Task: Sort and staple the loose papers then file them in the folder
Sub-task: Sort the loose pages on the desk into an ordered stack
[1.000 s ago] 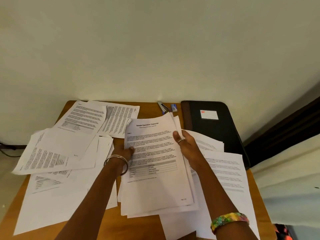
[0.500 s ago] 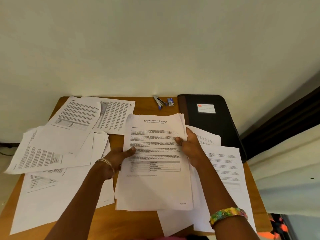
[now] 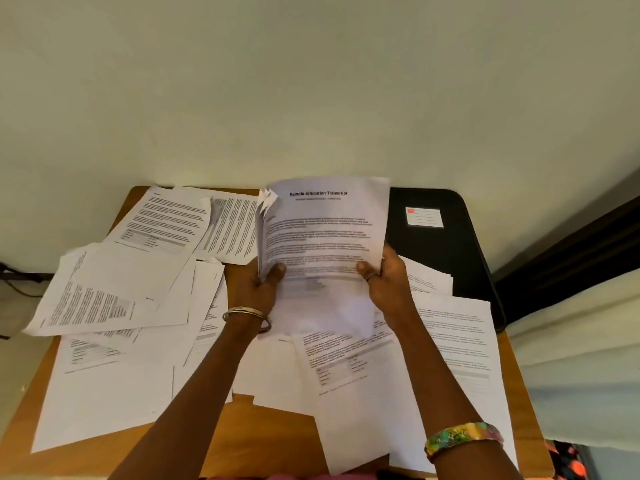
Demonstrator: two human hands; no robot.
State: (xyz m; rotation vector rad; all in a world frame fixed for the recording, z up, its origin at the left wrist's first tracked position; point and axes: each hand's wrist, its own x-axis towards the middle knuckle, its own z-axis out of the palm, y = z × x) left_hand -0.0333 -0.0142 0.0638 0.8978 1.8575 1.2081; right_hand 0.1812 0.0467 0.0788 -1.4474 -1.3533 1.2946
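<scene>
Since a second ago, stack of papers (image 3: 323,237) lifted off the desk (image 3: 273,441) and tipped upright; earlier it lay flat on the sheets below. Stapler by the far edge, seen earlier, now hidden behind the stack.

Left hand (image 3: 258,289): fingers curled behind the stack's left edge, thumb pressed on the front page. Gripping. Right hand (image 3: 388,282): same hold on the right edge, thumb on front, ring on one finger. Both hands clamp the lower half of the stack; bottom part of the pages blurred.

Stack: thin white printed sheets, top page headed in bold with grey text blocks. Upper left corners fan apart and curl, edges not aligned.

Loose papers (image 3: 117,289) lie flat and overlapping across the desk, left and right of the arms, white with printed paragraphs and small grey tables. Some hang over the left edge.

Folder (image 3: 446,258): black, matte, rounded corners, flat at the desk's far right, white label with red tab on its cover. Closed; papers overlap its near left edge.

Desk: smooth orange-brown wood.

Left wrist: thin metal bangles (image 3: 247,315). Right wrist: multicoloured bracelet (image 3: 464,439).
</scene>
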